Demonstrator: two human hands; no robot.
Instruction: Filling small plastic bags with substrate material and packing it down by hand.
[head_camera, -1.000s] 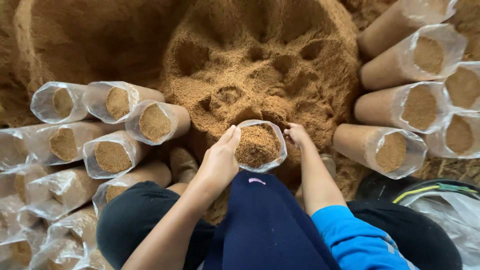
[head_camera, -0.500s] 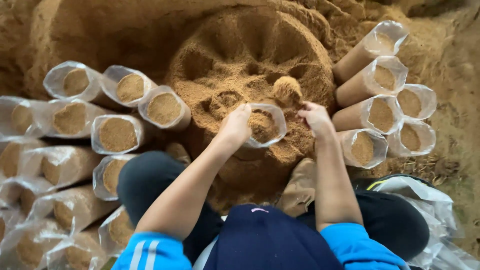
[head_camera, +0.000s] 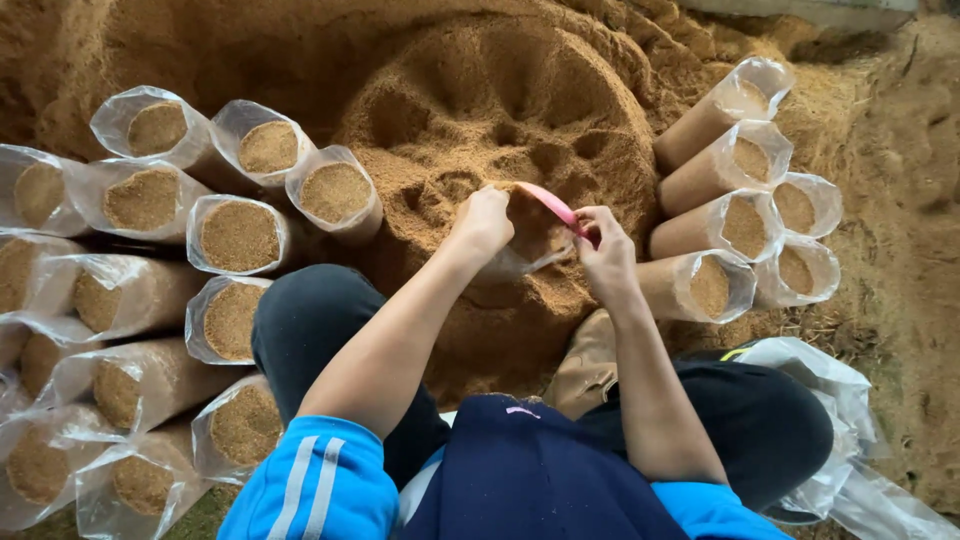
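Observation:
My left hand (head_camera: 485, 222) is closed on the rim of a clear plastic bag (head_camera: 522, 264) that rests against a big mound of brown sawdust (head_camera: 500, 110). My right hand (head_camera: 605, 258) pinches a thin curved pink scoop (head_camera: 553, 204) whose far end reaches the bag's mouth beside my left hand. Sawdust shows through the bag. My knees in dark trousers are just below the hands.
Several sawdust-filled clear bags lie stacked on the left (head_camera: 240, 235) and on the right (head_camera: 745, 225). A heap of empty plastic bags (head_camera: 830, 400) sits by my right knee. A brown cloth (head_camera: 585, 365) lies between my legs.
The pink scoop has appeared in my right hand at the bag's mouth. The bag sits lower against the mound, and both hands have stayed at its rim.

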